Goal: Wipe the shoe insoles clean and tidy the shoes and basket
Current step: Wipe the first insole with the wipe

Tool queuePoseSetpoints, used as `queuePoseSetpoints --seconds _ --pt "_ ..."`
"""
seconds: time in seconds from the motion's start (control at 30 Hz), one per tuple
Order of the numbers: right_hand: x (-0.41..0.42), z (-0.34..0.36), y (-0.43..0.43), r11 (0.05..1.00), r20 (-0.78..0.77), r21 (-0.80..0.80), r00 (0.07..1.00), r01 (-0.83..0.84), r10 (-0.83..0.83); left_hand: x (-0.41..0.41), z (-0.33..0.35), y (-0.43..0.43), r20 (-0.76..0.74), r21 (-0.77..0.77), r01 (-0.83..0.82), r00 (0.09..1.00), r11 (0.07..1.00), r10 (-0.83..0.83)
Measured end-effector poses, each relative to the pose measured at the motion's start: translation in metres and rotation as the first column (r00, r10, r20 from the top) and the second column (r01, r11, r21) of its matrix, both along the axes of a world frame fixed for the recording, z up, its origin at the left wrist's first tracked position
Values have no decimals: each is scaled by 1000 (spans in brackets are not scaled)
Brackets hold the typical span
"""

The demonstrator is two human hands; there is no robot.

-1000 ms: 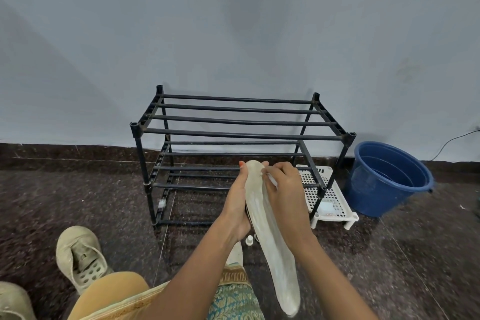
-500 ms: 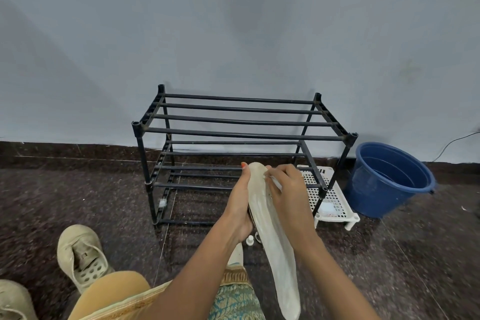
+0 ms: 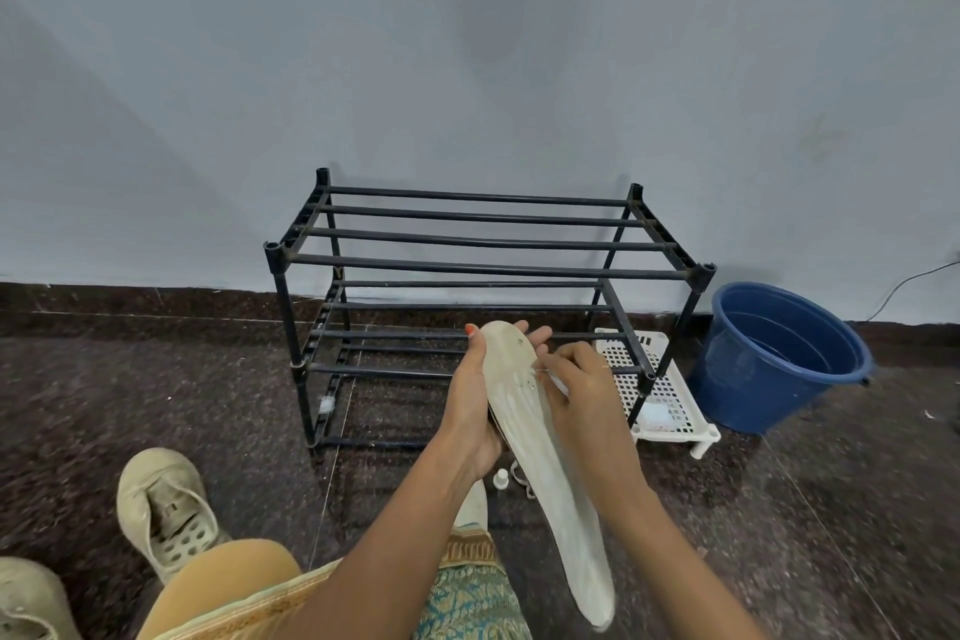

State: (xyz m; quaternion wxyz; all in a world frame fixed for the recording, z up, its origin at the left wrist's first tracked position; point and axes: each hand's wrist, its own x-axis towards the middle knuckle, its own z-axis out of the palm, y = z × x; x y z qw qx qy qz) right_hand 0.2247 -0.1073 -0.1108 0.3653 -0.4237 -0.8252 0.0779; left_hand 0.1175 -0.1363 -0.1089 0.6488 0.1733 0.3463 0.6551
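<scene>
A long pale insole point(image 3: 550, 473) is held up in front of me, with its toe end pointing at the rack. My left hand point(image 3: 470, 413) grips it from the left, thumb on one edge and fingertips showing past the toe end. My right hand point(image 3: 589, 398) has curled fingers that pinch a small white wipe point(image 3: 555, 381) against the insole's upper face. Two beige shoes lie on the floor at lower left, one point(image 3: 166, 509) near my knee and one point(image 3: 26, 598) at the frame's corner. A white perforated basket point(image 3: 662, 398) sits right of the rack.
An empty black tube shoe rack point(image 3: 467, 270) stands against the wall. A blue bucket point(image 3: 779, 359) sits at its right, beside the basket. A small white cap point(image 3: 500, 478) lies on the dark stone floor under my hands. My knee fills the lower centre.
My right hand has slid from the insole's toe end a little way down its face, baring the tip. The left hand keeps its grip.
</scene>
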Motion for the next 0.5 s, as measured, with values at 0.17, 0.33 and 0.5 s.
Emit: queuePoseSetpoints --seconds 0.17,0.33,0.5 --pt "-1 8 -8 995 -112 -98 993 29 -40 -1 -2 2 16 26 10 1000 1000 -11" --pt "-7 8 -10 989 -135 -148 991 7 -27 -1 -1 2 25 34 29 999 999 -30" --pt "-11 6 -9 988 -66 -139 996 -62 53 0 -2 3 16 33 31 999 999 -32"
